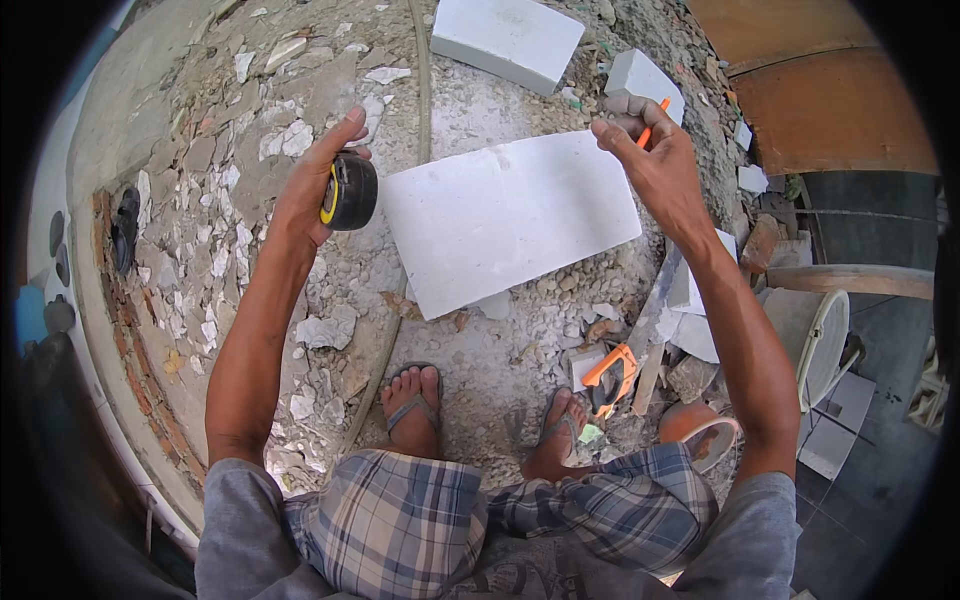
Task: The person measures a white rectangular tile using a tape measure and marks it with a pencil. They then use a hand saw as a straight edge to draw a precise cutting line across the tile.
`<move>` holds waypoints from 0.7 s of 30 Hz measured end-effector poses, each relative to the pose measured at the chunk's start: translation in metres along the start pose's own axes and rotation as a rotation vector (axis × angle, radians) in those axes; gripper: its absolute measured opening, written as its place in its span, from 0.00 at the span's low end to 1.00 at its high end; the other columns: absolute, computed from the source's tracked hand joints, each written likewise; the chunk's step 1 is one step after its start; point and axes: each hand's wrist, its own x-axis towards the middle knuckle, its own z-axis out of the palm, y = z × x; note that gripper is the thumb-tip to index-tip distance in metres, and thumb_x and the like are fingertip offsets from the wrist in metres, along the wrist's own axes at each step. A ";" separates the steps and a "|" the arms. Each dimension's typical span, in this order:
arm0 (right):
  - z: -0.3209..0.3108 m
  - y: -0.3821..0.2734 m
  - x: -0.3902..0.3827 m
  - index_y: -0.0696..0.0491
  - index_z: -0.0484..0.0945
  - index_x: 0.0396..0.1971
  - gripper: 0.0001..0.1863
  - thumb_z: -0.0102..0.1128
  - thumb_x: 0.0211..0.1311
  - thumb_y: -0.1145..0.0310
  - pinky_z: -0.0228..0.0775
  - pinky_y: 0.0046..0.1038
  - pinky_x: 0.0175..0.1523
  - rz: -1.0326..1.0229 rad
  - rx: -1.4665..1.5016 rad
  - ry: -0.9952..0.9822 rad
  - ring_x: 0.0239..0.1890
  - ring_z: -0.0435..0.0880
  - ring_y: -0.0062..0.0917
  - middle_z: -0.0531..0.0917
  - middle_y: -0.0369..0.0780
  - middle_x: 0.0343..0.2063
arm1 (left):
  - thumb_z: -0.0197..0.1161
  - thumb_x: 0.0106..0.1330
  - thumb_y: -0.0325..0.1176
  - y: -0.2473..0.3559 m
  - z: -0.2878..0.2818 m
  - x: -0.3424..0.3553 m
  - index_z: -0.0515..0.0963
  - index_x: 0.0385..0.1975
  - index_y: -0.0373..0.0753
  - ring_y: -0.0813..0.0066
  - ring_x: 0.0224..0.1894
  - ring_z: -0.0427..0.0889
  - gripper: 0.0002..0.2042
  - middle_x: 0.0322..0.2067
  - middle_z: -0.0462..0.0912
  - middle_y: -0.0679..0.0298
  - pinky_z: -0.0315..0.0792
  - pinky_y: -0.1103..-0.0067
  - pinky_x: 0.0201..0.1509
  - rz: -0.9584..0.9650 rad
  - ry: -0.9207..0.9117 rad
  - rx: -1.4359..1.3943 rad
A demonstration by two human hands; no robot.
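Note:
A large white lightweight block (510,220) lies in front of me, its broad face up and slightly turned. Off its left end, my left hand (318,185) is closed around a black and yellow tape measure (354,192); no blade shows drawn out. By the block's far right corner is my right hand (655,160), its fingers bent round an orange pencil (655,122). Whether that hand touches the block I cannot tell. A handsaw with an orange handle (612,380) rests right of my feet, its blade (655,305) pointing away from me.
Another white block (508,40) and a smaller piece (645,80) lie farther off. A hose (422,90) runs along the rubble-strewn ground past the block's left end. On the right are a bucket (815,335), an orange-brown round container (700,432) and broken pieces.

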 end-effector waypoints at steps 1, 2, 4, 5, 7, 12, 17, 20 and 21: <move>-0.001 -0.003 -0.006 0.59 0.82 0.53 0.22 0.70 0.69 0.58 0.77 0.26 0.46 -0.004 0.043 -0.003 0.40 0.87 0.21 0.88 0.40 0.35 | 0.75 0.64 0.59 0.005 0.010 -0.006 0.78 0.54 0.34 0.79 0.21 0.82 0.33 0.33 0.83 0.66 0.78 0.84 0.26 0.006 -0.035 0.043; -0.003 -0.002 -0.011 0.59 0.82 0.53 0.22 0.69 0.69 0.59 0.77 0.26 0.45 -0.010 0.086 -0.008 0.39 0.88 0.21 0.87 0.40 0.34 | 0.74 0.65 0.59 0.008 0.020 -0.011 0.78 0.54 0.34 0.79 0.22 0.82 0.33 0.33 0.83 0.66 0.78 0.84 0.26 0.012 -0.067 0.084; -0.001 0.005 -0.020 0.60 0.82 0.53 0.22 0.70 0.68 0.59 0.76 0.25 0.44 -0.030 0.182 -0.020 0.38 0.88 0.21 0.88 0.40 0.33 | 0.72 0.67 0.59 0.010 0.031 -0.021 0.78 0.54 0.35 0.80 0.22 0.82 0.31 0.32 0.83 0.68 0.77 0.84 0.25 0.015 -0.123 0.170; -0.002 0.008 -0.024 0.60 0.81 0.54 0.22 0.70 0.68 0.59 0.76 0.25 0.43 -0.041 0.228 -0.027 0.37 0.88 0.21 0.88 0.40 0.32 | 0.70 0.68 0.59 0.008 0.036 -0.025 0.78 0.53 0.36 0.80 0.22 0.82 0.30 0.32 0.82 0.69 0.77 0.85 0.25 0.011 -0.151 0.210; 0.004 0.011 -0.041 0.59 0.82 0.53 0.22 0.70 0.68 0.59 0.77 0.26 0.43 0.022 0.289 -0.017 0.36 0.89 0.22 0.88 0.41 0.32 | 0.68 0.71 0.58 0.004 0.043 -0.039 0.78 0.51 0.38 0.81 0.22 0.82 0.27 0.31 0.81 0.70 0.76 0.85 0.24 0.011 -0.242 0.288; 0.056 0.022 -0.142 0.58 0.81 0.51 0.18 0.65 0.72 0.60 0.79 0.32 0.43 0.179 0.487 -0.244 0.36 0.90 0.25 0.90 0.45 0.32 | 0.68 0.73 0.52 -0.065 0.050 -0.107 0.79 0.46 0.42 0.87 0.28 0.76 0.19 0.29 0.75 0.74 0.70 0.87 0.32 -0.282 -0.542 0.346; 0.095 0.047 -0.241 0.59 0.78 0.53 0.20 0.63 0.73 0.59 0.78 0.38 0.44 0.123 0.472 -0.643 0.39 0.90 0.36 0.88 0.49 0.34 | 0.76 0.58 0.67 -0.169 0.038 -0.155 0.75 0.53 0.34 0.77 0.43 0.77 0.40 0.40 0.79 0.64 0.70 0.80 0.48 -0.448 -0.757 0.621; 0.104 0.051 -0.254 0.60 0.77 0.54 0.23 0.63 0.72 0.57 0.77 0.37 0.43 0.099 0.543 -0.725 0.38 0.88 0.36 0.88 0.50 0.34 | 0.75 0.56 0.70 -0.204 0.023 -0.167 0.71 0.58 0.29 0.68 0.49 0.78 0.48 0.45 0.79 0.54 0.73 0.72 0.55 -0.413 -0.728 0.619; 0.103 0.055 -0.253 0.61 0.77 0.55 0.24 0.63 0.72 0.56 0.77 0.36 0.43 0.099 0.539 -0.735 0.37 0.88 0.35 0.87 0.50 0.34 | 0.76 0.56 0.69 -0.203 0.031 -0.168 0.72 0.58 0.29 0.68 0.50 0.78 0.47 0.45 0.79 0.55 0.73 0.72 0.55 -0.402 -0.710 0.585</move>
